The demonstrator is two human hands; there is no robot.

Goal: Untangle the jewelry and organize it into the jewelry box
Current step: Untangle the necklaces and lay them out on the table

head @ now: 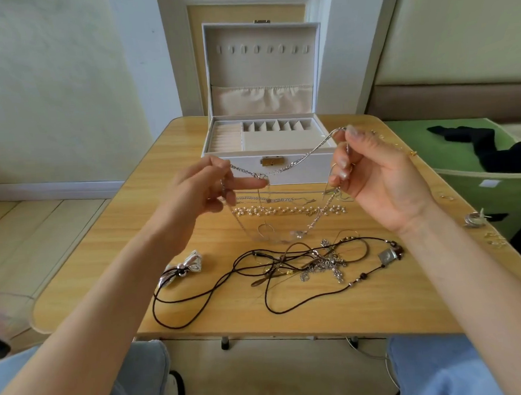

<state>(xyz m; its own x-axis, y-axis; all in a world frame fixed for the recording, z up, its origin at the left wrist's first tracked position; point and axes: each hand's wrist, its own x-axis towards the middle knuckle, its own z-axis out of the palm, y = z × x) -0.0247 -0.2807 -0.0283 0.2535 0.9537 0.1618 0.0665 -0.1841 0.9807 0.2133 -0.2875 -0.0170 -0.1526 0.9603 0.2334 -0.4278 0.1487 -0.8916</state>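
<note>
Untangling under way: left hand (212,185) pinching one end of a silver chain (282,168), right hand (374,174) pinching the other, both grips clamped on it. Raised and spread apart, probably to let the snagged thinner strands hang free below the grips and expose the knot. Beyond the grips, open jewelry box (262,70). Beneath and nearer, pearl strand (284,209) and black-cord tangle (288,264) on the table (199,309). No legible writing or brand.

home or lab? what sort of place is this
Probably a home, perhaps a bedroom: a wooden table beside what may be a green-covered bed with a black garment on it, and an open jewelry box. The left hand and right hand hold a silver chain.
</note>
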